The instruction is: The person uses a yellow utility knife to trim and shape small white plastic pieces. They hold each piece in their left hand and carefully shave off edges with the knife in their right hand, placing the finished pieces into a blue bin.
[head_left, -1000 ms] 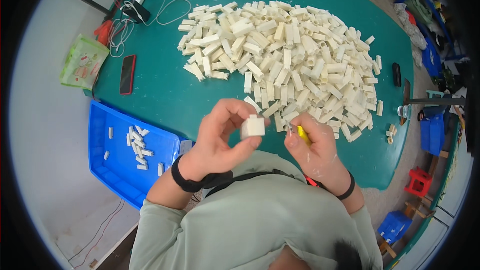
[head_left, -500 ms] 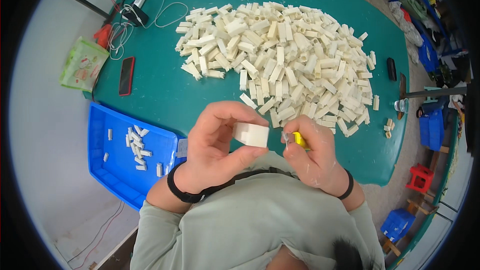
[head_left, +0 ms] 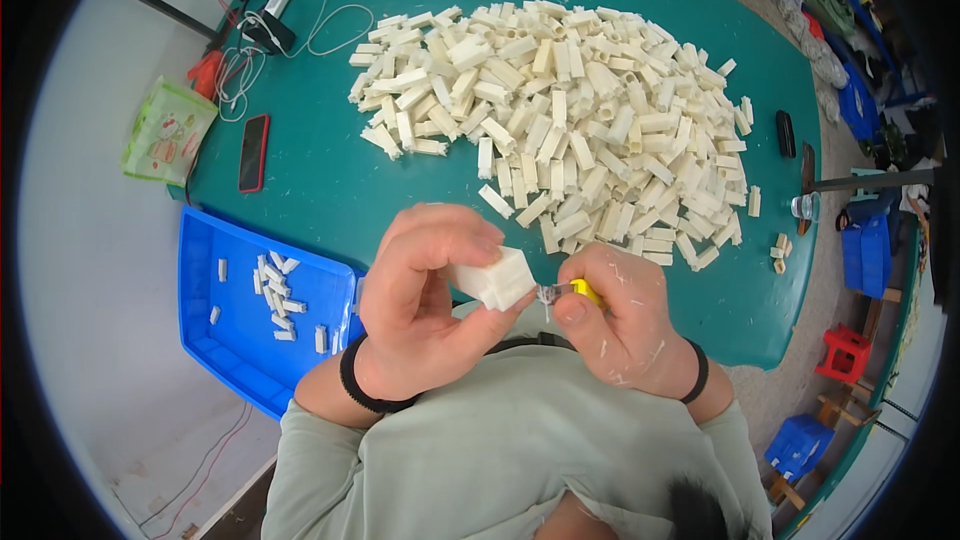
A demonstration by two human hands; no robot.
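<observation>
Currently, the left hand (head_left: 412,305) pinches a white block (head_left: 498,280) by the near edge of the green desk (head_left: 320,160), while the right hand (head_left: 630,312) grips a yellow-handled cutter (head_left: 588,291), its tip right by the block's corner, with a heap of pale pieces (head_left: 590,120) beyond and a blue tray (head_left: 225,350) at left.

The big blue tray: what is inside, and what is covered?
Inside the big blue tray lie small white pieces, several clustered, others apart. The left forearm covers its near right corner; anything there cannot be seen.
</observation>
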